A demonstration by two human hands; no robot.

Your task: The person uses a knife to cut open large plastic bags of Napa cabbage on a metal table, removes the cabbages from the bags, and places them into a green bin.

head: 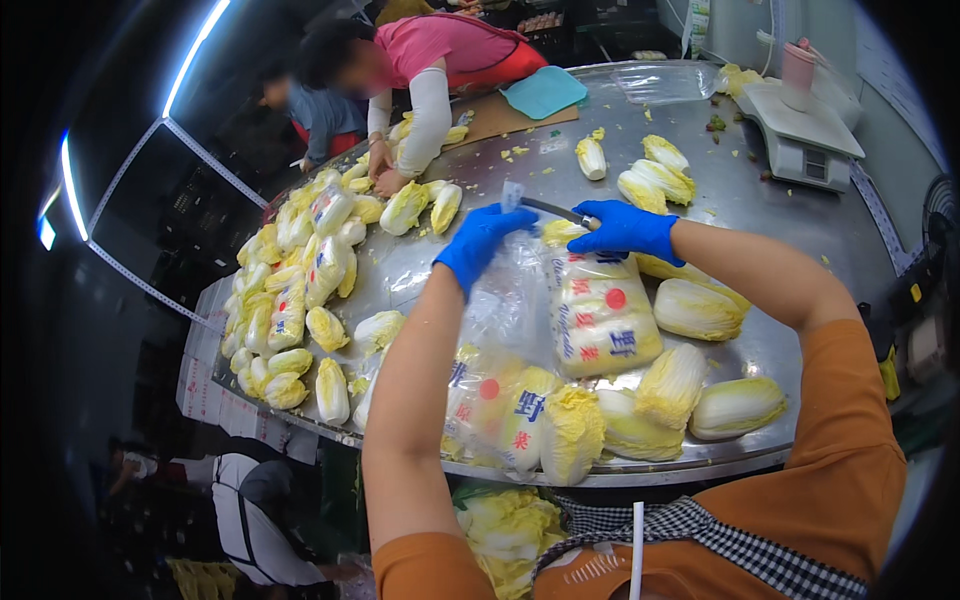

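Observation:
My left hand (480,244), in a blue glove, pinches a gathered strip of clear plastic film (513,196) that sticks up above the thumb. My right hand (626,231), also gloved in blue, grips a knife (555,211). Its curved blade points left and reaches the film by my left hand. Below my right hand lies a printed clear bag of napa cabbages (606,319). A second printed bag (491,409) lies nearer the table's front edge. Beside it sits a loose napa cabbage (574,435), with several more to the right.
A steel table (517,165) carries a heap of napa cabbages (262,300) at left. Across it a co-worker (450,52) in pink handles cabbages near a teal sheet (545,91). A white scale (802,135) stands far right. Cabbage leaves (510,532) lie below the front edge.

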